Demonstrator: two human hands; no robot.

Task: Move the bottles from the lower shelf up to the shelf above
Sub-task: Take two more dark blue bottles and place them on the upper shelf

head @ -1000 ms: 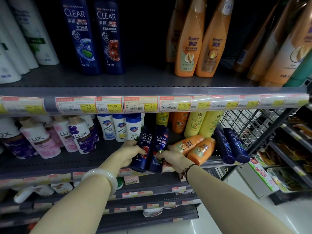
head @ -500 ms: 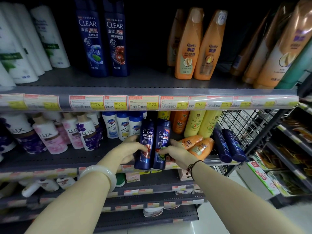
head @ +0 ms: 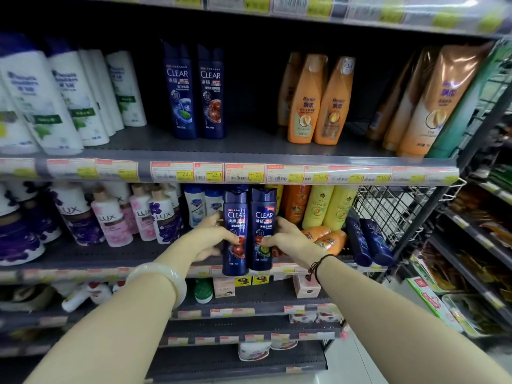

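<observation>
Open gap is seen on the upper shelf (head: 249,151) between its two standing CLEAR bottles (head: 194,92) and the orange bottles (head: 318,101); front edge carries a price-tag strip (head: 221,173). Two dark-blue glossy plastic CLEAR bottles, left bottle (head: 235,231) and right bottle (head: 261,228), are held upright, side by side and touching, at the lower shelf's (head: 110,256) front edge, bases overhanging it. Left hand (head: 210,239) is clamped on the left bottle, right hand (head: 291,236) on the right bottle, fingers wrapped
</observation>
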